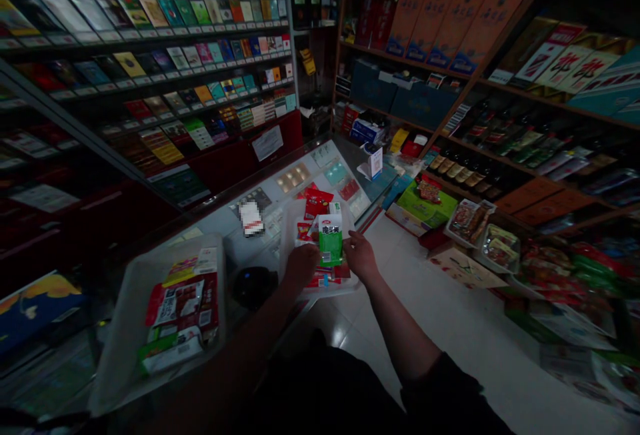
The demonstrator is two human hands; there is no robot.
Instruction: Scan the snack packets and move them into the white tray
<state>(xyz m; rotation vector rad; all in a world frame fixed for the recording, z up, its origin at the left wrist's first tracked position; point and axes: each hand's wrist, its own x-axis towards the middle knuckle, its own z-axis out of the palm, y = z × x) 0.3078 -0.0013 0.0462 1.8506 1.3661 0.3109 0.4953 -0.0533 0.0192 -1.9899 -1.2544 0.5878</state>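
Observation:
A green and white snack packet is held upright between my two hands, over a white plastic tub. My left hand is closed on its left edge, the fingertips partly hidden. At its right edge, the bent fingers of my right hand grip it. Several red snack packets lie inside the tub behind and under the held one.
Left of me, a larger white tub holds several snack packets. A black rounded object sits between the tubs. The glass counter runs ahead, with cigarette shelves behind. Boxes and snack trays line the right.

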